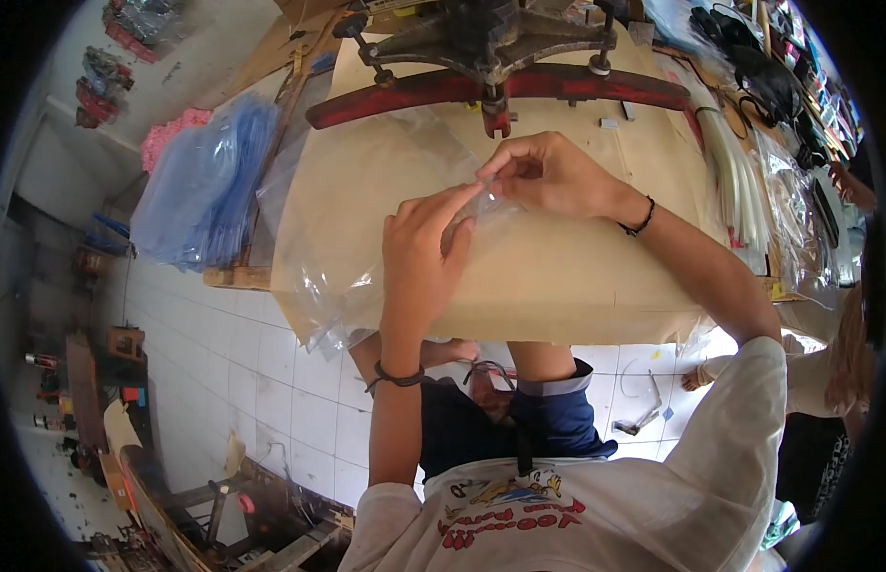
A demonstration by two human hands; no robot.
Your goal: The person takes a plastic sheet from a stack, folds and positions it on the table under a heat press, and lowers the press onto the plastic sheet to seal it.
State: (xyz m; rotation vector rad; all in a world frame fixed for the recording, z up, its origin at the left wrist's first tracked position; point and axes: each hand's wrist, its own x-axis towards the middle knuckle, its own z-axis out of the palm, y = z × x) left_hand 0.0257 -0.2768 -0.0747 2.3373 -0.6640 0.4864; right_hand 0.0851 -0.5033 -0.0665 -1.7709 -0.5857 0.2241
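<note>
A clear plastic sheet [314, 276] lies across the left part of the tan work surface [576, 286], its lower corner drooping over the front edge. My right hand [562, 176] is closed in a pinch on a raised bit of this plastic. My left hand [426, 248] meets it there, its index fingertip against the right fingertips and its thumb apart below; the plastic runs between and under the fingers. Just beyond the hands is a machine head [490, 43] with a red curved bar [400, 95] and a short red tip pointing down.
Blue translucent plastic pieces [209, 181] are stacked at the left edge, beside a pink item [176, 133]. To the right lie a bundle of pale tubes [733, 181] and clear plastic packaging [795, 219]. Small metal bits [610, 123] sit near the bar. Another person's hand [851, 186] shows far right.
</note>
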